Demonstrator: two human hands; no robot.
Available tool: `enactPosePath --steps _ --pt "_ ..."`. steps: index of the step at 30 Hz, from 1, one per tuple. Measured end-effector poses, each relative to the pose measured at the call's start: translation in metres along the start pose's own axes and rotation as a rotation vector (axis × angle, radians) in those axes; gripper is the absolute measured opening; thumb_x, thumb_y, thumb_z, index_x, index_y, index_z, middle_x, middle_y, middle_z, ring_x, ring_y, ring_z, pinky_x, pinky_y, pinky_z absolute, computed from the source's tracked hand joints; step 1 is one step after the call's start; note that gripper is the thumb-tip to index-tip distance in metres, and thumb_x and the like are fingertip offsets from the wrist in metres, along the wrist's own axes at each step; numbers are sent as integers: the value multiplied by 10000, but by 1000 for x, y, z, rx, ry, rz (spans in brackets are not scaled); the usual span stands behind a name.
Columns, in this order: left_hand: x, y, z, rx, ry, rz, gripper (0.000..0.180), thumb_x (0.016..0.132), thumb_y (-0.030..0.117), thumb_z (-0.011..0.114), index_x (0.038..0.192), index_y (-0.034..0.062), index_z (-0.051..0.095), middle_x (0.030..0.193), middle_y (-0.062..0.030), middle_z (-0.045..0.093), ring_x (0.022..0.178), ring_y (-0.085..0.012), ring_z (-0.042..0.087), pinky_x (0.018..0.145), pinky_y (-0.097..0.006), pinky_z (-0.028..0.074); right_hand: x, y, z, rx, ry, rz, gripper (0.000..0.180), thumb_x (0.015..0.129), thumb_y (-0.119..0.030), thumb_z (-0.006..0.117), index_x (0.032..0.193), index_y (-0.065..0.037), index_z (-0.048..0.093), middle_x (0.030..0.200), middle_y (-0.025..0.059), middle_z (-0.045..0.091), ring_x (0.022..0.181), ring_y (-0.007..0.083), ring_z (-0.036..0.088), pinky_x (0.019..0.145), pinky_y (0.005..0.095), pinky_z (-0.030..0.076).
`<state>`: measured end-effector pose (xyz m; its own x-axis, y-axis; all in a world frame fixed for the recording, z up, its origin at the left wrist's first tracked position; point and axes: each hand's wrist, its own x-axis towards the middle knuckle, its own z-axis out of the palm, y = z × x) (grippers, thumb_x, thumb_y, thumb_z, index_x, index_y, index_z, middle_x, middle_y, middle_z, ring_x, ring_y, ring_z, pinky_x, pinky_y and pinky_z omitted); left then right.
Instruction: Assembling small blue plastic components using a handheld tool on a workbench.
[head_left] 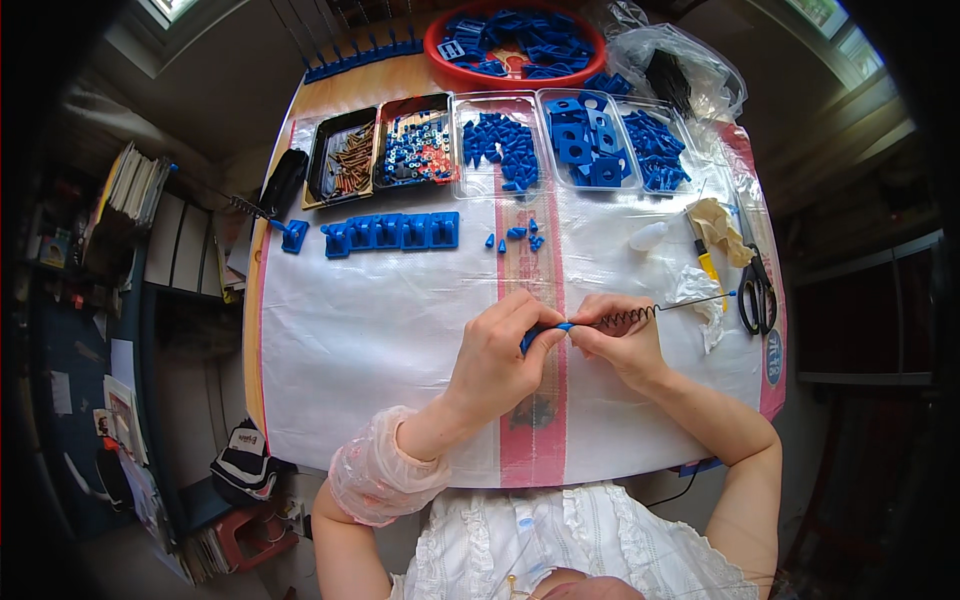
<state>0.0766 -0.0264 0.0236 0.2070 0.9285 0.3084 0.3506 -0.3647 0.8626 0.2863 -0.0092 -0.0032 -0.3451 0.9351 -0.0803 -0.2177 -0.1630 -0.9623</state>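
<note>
Left hand (500,345) pinches a blue part (530,340), right hand (622,345) a coil (630,316); uneven pressure could separate the 2.

Bright windows (822,12) at both upper corners, crowded shelves (147,345) left, dark cabinet (850,320) right.

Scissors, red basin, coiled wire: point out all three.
Scissors (757,277), head view, where the handles meet.
Red basin (432,48), head view, left rim.
Coiled wire (628,317), head view, on the coils.
</note>
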Motion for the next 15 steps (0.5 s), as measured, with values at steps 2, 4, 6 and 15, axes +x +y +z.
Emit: enactPosePath --steps 2,4,6,15 --pt "0 1 -1 0 -1 -4 101 872 -15 779 959 7 732 836 -111 645 701 -257 625 620 -348 462 1 -1 -1 -4 -10 13 93 896 67 781 985 48 762 886 86 724 702 103 664 596 227 527" --pt "1 1 -3 -13 -14 -8 97 874 -16 777 959 5 734 835 -110 644 703 -252 623 621 -347 461 1 0 -2 9 -14 25 96 907 58 777 1002 46 768 894 93 731 713 113 672 606 235 534" --pt "3 2 -6 -23 -24 -15 96 876 -14 777 960 4 736 835 -108 643 704 -246 621 623 -345 461 1 -1 -4 28 -34 36 101 918 48 773 1019 45 771 900 97 735 726 121 679 618 244 542" --pt "4 2 -8 -11 -32 -5 95 884 -2 782 970 10 743 847 -95 644 690 -219 610 613 -322 459 2 -3 -3 41 -17 35 110 931 38 768 1040 52 757 909 105 742 747 134 694 645 269 570"
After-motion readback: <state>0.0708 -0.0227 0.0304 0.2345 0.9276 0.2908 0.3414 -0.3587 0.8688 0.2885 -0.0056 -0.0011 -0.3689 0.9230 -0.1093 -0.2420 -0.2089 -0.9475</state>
